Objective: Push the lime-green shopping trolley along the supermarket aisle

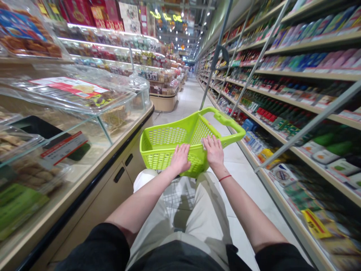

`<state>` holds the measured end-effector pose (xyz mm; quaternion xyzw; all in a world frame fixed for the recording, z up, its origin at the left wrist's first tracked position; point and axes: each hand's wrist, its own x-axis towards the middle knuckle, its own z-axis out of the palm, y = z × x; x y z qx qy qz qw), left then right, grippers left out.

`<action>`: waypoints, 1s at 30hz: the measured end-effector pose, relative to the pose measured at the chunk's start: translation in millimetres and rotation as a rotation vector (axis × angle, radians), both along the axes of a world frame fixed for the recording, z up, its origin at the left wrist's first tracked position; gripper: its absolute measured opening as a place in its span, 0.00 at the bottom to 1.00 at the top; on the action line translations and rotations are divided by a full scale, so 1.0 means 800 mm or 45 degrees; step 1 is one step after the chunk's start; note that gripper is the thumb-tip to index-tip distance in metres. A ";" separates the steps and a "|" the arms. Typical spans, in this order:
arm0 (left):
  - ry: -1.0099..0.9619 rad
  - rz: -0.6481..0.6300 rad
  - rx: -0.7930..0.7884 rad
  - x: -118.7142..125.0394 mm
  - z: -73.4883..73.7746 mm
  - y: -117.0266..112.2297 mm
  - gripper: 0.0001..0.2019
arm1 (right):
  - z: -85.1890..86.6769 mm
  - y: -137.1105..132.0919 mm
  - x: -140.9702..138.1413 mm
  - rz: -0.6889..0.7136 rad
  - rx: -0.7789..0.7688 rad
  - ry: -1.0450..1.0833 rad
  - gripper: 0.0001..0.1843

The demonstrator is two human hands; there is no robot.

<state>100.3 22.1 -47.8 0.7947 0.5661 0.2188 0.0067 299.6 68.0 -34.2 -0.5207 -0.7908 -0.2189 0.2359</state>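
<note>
At the far left, beside me, the tabletop of a display counter carries clear plastic containers. One upper box with a blue label is packed with brown food; a flatter tray under a red and white label stands in front. Behind the glass, clear packs of pale brown pieces sit close to a price card. To the right of the counter, the green basket is held just in front of the person's knees, its perforated walls showing inside and its handle pointing right. The left grip lies palm down on the basket's near rim, fingers close together and stretched over the edge; its thumb is hidden, so I cannot tell how tightly it clasps. The right grip touches the same rim by the handle's base, fingers slightly spread; I cannot tell whether it squeezes. A red band circles that wrist. Farther right, packed shelves line the aisle.
</note>
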 end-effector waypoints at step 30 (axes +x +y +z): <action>0.023 -0.021 0.016 -0.005 -0.004 -0.001 0.42 | -0.007 -0.010 -0.048 0.147 -0.061 -0.152 0.27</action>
